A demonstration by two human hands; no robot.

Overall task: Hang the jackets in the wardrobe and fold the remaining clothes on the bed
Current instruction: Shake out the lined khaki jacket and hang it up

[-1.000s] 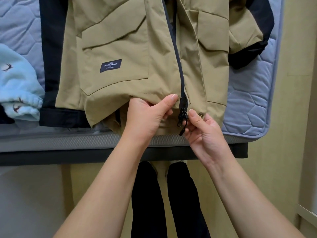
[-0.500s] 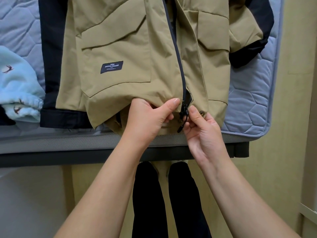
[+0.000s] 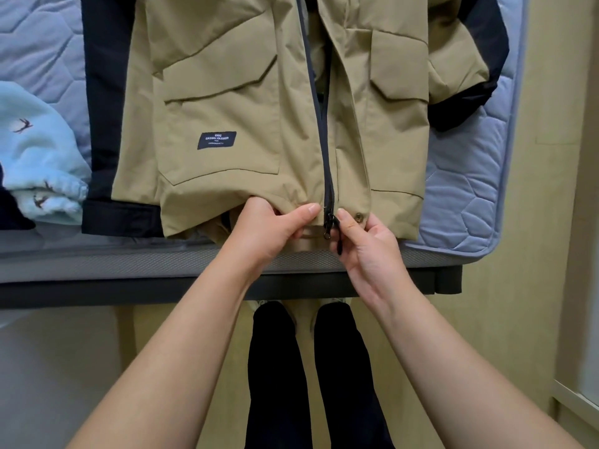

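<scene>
Jacket [image 3: 259,102] on bed [image 3: 460,189]; likely zipping before hanging. Left hand [image 3: 269,231] pinches hem [image 3: 201,222] beside right hand [image 3: 369,244], which pinches zipper [image 3: 330,218] end. Next: mate zipper ends, pull upward.

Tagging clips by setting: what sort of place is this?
Most likely a bedroom: a quilted mattress on a dark bed frame, with a tan jacket and a light blue garment lying on it.

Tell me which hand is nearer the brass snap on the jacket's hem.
Right. The right hand pinches the zipper pull, thumb tip just beside the brass snap; the left hand grips the jacket hem across the zipper, farther away.
</scene>
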